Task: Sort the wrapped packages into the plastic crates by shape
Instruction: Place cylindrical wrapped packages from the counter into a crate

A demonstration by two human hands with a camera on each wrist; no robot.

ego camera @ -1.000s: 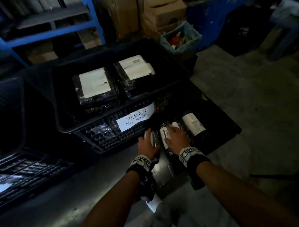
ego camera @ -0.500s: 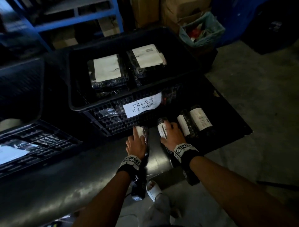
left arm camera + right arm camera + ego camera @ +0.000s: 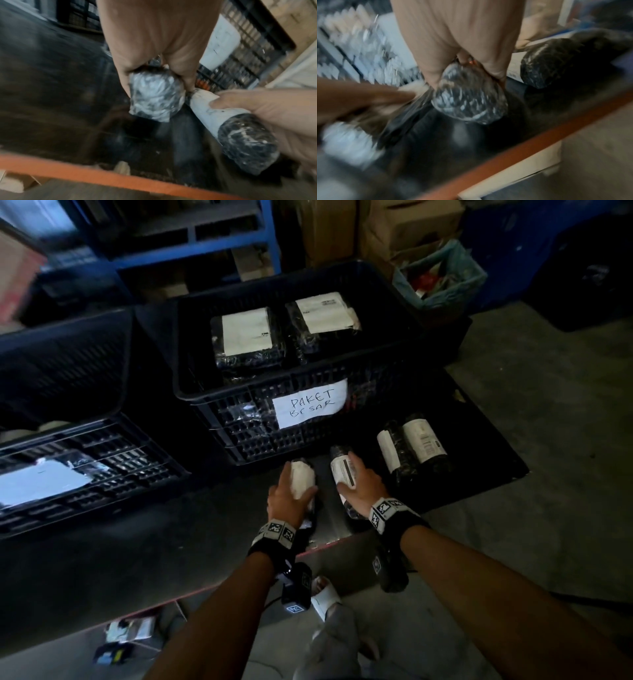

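Each hand holds one black-wrapped cylindrical package with a white label, just in front of the big crate. My left hand (image 3: 291,498) grips the left cylinder (image 3: 302,481) from above; in the left wrist view its fingers (image 3: 180,70) curl round the cylinder's end (image 3: 154,97). My right hand (image 3: 359,491) grips the right cylinder (image 3: 342,470), whose crinkled end (image 3: 469,94) fills the right wrist view. Two more cylinders (image 3: 412,445) lie side by side to the right. The black crate (image 3: 260,397) labelled "PAKET BESAR" holds two rectangular packages (image 3: 246,337).
A lower black crate (image 3: 137,460) at the left holds a flat silvery package (image 3: 41,484). The dark table has an orange front edge (image 3: 102,174). Cardboard boxes, blue shelving and a bin with a blue liner (image 3: 442,275) stand behind the crates.
My left hand has carried its cylinder to the left, away from the right one. The right hand has drawn its cylinder slightly away from the two lying cylinders.
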